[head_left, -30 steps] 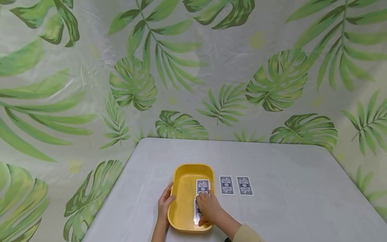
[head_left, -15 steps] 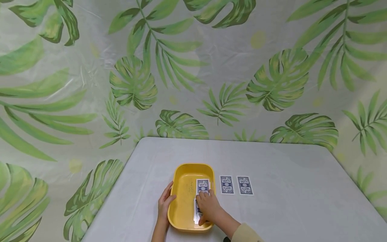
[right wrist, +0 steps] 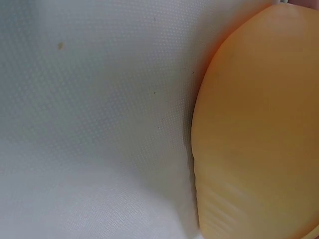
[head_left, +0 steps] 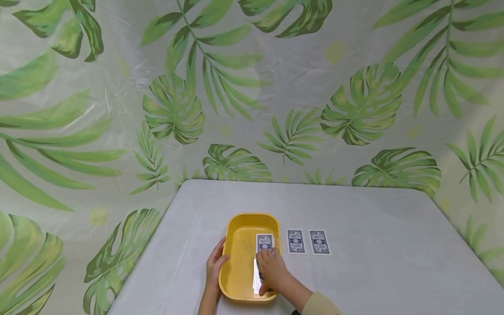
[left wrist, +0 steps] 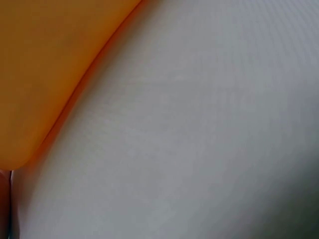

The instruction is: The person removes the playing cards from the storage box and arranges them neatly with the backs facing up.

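Observation:
A yellow plastic tray rests on the white-covered table. My left hand holds its left side, thumb over the rim and fingers along the outer wall. Over the tray's right half, my right hand has curled fingers and grips a playing card at the near end, its thumb at the lower edge. That card shines white and the hand covers much of it. Just beyond the fingertips lie blue-backed cards, face down in the tray. The tray's outer wall fills a corner of the left wrist view.
To the right of the tray, two face-down playing cards, a nearer one and a farther-right one, lie side by side on the table. Behind the table hangs a leaf-patterned curtain. The right wrist view shows the tray's wall.
Both hands stay in place. The card under my right hand showed its blue pattern before; now its visible part gleams white, as if tilted slightly.

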Action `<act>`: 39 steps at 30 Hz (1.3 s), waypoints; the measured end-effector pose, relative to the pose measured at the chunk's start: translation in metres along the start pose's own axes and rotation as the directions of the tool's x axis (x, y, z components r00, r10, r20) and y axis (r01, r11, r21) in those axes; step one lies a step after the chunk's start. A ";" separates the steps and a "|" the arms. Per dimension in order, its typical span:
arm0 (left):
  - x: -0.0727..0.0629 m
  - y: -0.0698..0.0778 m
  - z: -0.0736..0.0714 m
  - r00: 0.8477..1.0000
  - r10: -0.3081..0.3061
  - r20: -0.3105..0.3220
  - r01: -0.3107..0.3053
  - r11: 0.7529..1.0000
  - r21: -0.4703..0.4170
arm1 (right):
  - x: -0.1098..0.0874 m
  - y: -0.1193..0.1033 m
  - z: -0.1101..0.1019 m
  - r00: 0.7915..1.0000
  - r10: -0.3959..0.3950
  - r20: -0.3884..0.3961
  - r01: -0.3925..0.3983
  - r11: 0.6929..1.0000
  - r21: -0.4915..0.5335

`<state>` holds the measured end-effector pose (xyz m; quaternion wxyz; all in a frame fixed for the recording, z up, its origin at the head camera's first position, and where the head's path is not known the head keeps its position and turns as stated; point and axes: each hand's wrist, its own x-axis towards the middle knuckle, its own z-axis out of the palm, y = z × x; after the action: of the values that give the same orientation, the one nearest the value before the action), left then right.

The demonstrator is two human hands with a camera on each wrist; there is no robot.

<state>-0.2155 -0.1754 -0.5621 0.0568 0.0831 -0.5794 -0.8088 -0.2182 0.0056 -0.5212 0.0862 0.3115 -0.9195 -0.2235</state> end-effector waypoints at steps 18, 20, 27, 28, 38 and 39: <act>-0.001 -0.001 0.003 1.000 0.011 -0.028 -0.010 0.999 0.031 | -0.007 0.005 -0.006 0.996 -0.062 -0.062 0.065 0.997 0.048; 0.000 -0.001 0.002 1.000 0.006 -0.031 -0.005 1.000 0.026 | -0.007 0.006 -0.007 0.996 -0.064 -0.062 0.068 0.995 0.073; 0.001 0.001 0.002 0.999 0.008 -0.036 -0.007 0.999 0.040 | -0.007 0.011 -0.014 0.995 -0.098 0.032 0.090 0.977 0.193; 0.001 0.001 0.002 0.999 0.011 -0.036 -0.010 0.999 0.044 | -0.008 0.012 -0.016 0.994 -0.104 0.045 0.093 0.974 0.206; 0.000 0.001 0.002 0.999 0.016 -0.036 -0.014 0.999 0.043 | -0.011 0.012 -0.020 0.989 -0.126 0.081 0.094 0.942 0.321; 0.000 0.001 0.002 0.999 0.016 -0.036 -0.014 0.999 0.040 | -0.012 0.012 -0.020 0.989 -0.130 0.076 0.100 0.945 0.312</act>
<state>-0.2157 -0.1737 -0.5606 0.0718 0.0947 -0.5946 -0.7952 -0.2096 0.0143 -0.4983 -0.0204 0.3634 -0.9263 -0.0973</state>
